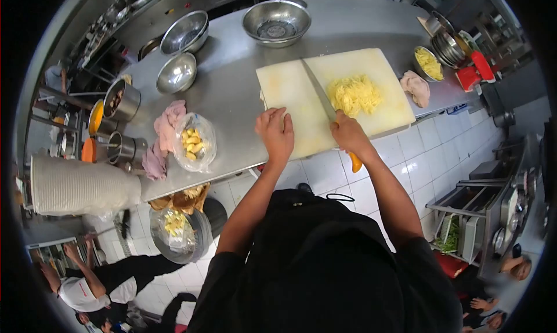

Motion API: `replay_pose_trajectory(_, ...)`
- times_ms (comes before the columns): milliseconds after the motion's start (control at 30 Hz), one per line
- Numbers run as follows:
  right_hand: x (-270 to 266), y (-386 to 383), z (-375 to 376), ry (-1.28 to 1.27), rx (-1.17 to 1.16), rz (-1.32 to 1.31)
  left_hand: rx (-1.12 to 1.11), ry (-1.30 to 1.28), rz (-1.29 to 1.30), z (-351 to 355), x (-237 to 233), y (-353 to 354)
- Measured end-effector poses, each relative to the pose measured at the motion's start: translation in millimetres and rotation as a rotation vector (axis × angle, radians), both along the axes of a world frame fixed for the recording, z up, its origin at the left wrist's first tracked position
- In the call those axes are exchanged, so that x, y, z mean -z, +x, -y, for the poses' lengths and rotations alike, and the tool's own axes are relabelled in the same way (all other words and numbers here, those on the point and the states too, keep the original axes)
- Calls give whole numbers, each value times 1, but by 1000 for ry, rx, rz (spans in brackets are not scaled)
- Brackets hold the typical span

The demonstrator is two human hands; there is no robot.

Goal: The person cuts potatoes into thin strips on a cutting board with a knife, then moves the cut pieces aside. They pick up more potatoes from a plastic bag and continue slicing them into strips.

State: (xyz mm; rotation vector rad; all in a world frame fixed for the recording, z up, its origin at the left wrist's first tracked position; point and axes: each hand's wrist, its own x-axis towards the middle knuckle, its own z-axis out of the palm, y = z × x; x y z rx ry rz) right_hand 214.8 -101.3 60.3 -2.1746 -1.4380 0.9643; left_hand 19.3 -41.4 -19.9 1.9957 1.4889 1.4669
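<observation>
My right hand [350, 134] is closed around the orange handle of a long kitchen knife [318, 88]. Its blade points away from me and lies over the white cutting board [290, 86]. Just right of the blade sits a heap of pale yellow shreds [355, 95], likely potato. My left hand [275, 137] rests at the board's near left edge, thumb apart from slightly bent fingers, with nothing visible in it. A clear bag-lined bowl of yellow chunks [192, 143] stands left of that hand.
Steel bowls [276, 22] stand at the table's back. Pink cloths [168, 127] lie at left, beside stacked white containers [84, 185]. At right are a bowl of yellow shreds [428, 64] and another cloth [415, 89]. A lined bin [181, 234] is below; a co-worker [87, 292] is lower left.
</observation>
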Motion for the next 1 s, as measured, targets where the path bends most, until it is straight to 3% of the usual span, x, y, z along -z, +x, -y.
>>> replay_pose_trajectory(67,8,12,-2,152,6,175,10,6,-21,-2,1,-2)
replay_pose_trajectory(267,-11,14,22,433,111,346,116,77,-108,-4,-33,10)
replay_pose_trajectory(367,-4,15,31,418,156,328,335,154,-172,-5,-67,34)
replay_pose_trajectory(500,1,16,47,506,163,268,543,117,-344,-13,-73,76)
replay_pose_trajectory(700,5,22,62,591,155,247,596,128,-429,-21,-81,100)
replay_pose_trajectory(1000,4,29,57,600,122,222,808,131,-534,-22,-101,83)
